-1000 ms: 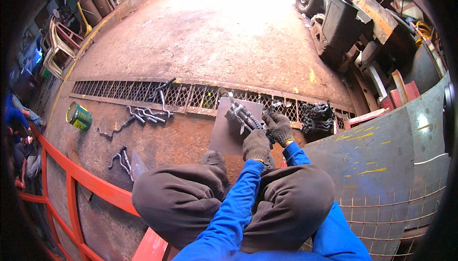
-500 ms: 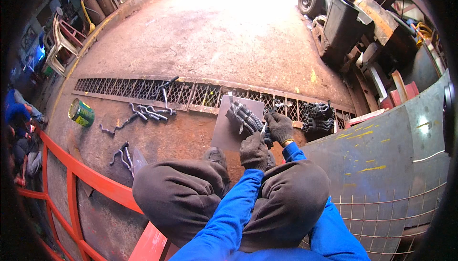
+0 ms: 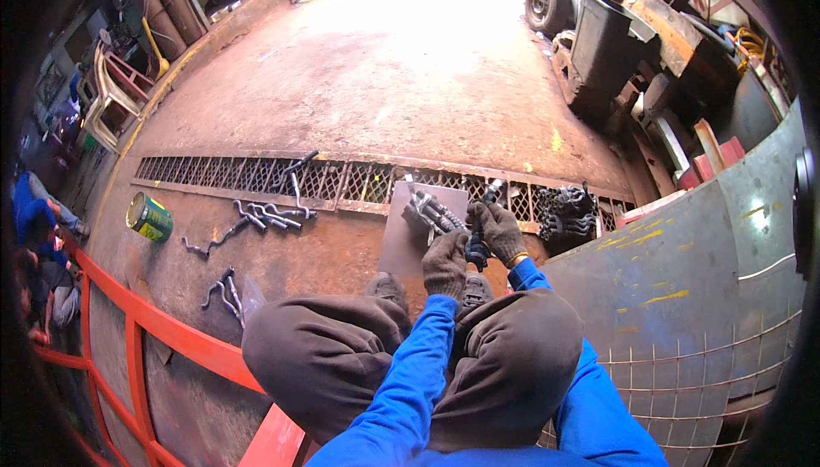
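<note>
Both my hands wear dark grey knit gloves. My right hand is closed around a short dark rod with a pale metallic upper end, which sticks up past the fingers. Close beside it, my left hand is closed, and what its fingers hold is hidden. A dark black part shows between the two hands; I cannot tell which pieces it belongs to. Just beyond my left hand, a pile of bent metal rods lies on a flat brown sheet over the floor near my shoes.
A long floor grate crosses ahead. Bent rods lie left, near a green can. Dark parts are stacked at right. A red frame stands left, a grey metal sheet right. Another person sits far left.
My hands have drawn slightly apart, the left moving a little left. The rod in my right hand now points up and away, its pale end showing above the glove.
</note>
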